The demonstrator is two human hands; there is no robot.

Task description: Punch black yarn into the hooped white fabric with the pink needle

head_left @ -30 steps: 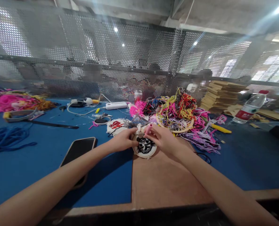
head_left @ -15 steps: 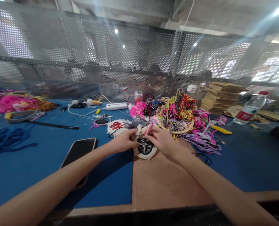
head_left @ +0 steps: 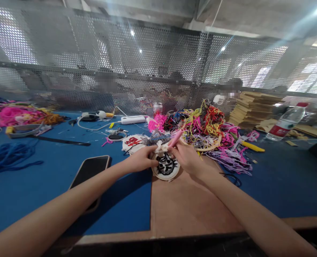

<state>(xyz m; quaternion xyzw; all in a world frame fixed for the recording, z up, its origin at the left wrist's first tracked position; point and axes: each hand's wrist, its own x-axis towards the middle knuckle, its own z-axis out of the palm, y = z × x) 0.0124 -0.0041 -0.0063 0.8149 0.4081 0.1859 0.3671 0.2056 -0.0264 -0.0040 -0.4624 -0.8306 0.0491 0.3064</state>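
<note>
My left hand (head_left: 142,158) grips the left rim of a small round embroidery hoop (head_left: 166,176), its thumb over the front. White cloth with a black stitched face-like pattern (head_left: 166,165) is stretched in it, and a bunched bit of cloth sticks up at the top. In my right hand (head_left: 186,157) a pink punch needle (head_left: 176,138) is pinched between thumb and fingers, tilted up to the right over the hoop's upper right part. Its tip is hidden behind the fingers. Just behind the left hand lies a white cloth piece with red stitching (head_left: 134,142).
A tangled heap of coloured yarn (head_left: 198,125) lies behind the hoop, with a yellow pen-like tool (head_left: 252,146) at its right. A phone (head_left: 91,171) rests under my left forearm. A water bottle (head_left: 287,121) and stacked brown boards (head_left: 252,109) stand right. Blue yarn (head_left: 8,157) lies left.
My right hand has lifted slightly and moved a little right with the pink punch needle, uncovering more of the black pattern. My left hand stays on the hoop.
</note>
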